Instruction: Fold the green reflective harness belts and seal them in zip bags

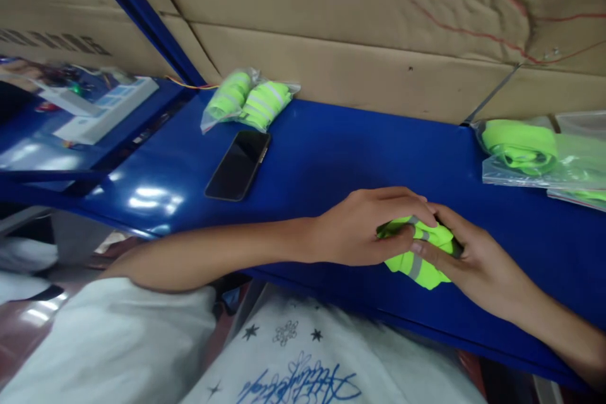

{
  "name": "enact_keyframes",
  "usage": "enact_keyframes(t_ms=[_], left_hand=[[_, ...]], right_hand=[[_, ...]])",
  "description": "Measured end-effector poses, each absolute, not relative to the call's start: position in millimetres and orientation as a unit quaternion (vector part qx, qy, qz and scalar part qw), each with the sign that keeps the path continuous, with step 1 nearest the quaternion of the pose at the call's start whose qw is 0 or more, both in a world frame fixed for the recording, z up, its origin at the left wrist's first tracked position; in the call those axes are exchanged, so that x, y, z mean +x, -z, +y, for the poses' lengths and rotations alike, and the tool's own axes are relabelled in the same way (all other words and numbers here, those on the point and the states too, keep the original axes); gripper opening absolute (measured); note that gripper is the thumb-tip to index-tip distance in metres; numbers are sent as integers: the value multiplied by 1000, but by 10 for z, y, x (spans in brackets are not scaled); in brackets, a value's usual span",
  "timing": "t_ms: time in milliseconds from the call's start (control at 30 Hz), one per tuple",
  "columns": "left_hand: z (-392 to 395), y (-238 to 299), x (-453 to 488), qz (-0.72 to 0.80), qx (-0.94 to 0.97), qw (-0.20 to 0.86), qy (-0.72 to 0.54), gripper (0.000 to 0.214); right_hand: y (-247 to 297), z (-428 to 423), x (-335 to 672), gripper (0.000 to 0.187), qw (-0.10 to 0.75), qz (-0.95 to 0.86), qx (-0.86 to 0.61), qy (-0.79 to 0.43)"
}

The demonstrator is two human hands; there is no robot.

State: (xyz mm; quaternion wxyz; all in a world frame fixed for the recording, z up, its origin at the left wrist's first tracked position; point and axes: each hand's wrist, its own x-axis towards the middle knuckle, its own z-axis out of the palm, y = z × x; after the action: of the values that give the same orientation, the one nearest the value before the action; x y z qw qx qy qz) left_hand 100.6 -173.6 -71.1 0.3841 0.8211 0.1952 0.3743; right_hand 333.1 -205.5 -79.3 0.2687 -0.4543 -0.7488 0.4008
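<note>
A neon yellow-green fabric bundle with grey reflective strips (419,262), rolled or folded up, is held between my two hands near the front edge of the blue table. From the left, my left hand (374,224) wraps over its top and left side, fingers curled round it. My right hand (466,252) grips the other side, thumb laid across the front and fingers behind, partly hidden. The thumbs of both hands almost meet over the cloth. What kind of garment the bundle is cannot be made out.
Two bagged neon rolls (265,104) lie at the back, behind a black phone (238,165). More bagged neon cloth (521,145) lies at the right. A white power strip (106,112) sits on the adjoining table at left. Cardboard (322,57) walls the back of the blue table (331,151).
</note>
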Motion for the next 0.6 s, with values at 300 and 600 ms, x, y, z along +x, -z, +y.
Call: enact_keyframes(t_ms=[300,600], left_hand=[[-1675,659,987,332,763,421,-361,7],[-1652,689,1009,312,822,345,-327,10]], right_hand=[[728,-2017,3148,37,304,-696,-462,-458],[716,-1968,3241,36,262,-713,-443,-477]])
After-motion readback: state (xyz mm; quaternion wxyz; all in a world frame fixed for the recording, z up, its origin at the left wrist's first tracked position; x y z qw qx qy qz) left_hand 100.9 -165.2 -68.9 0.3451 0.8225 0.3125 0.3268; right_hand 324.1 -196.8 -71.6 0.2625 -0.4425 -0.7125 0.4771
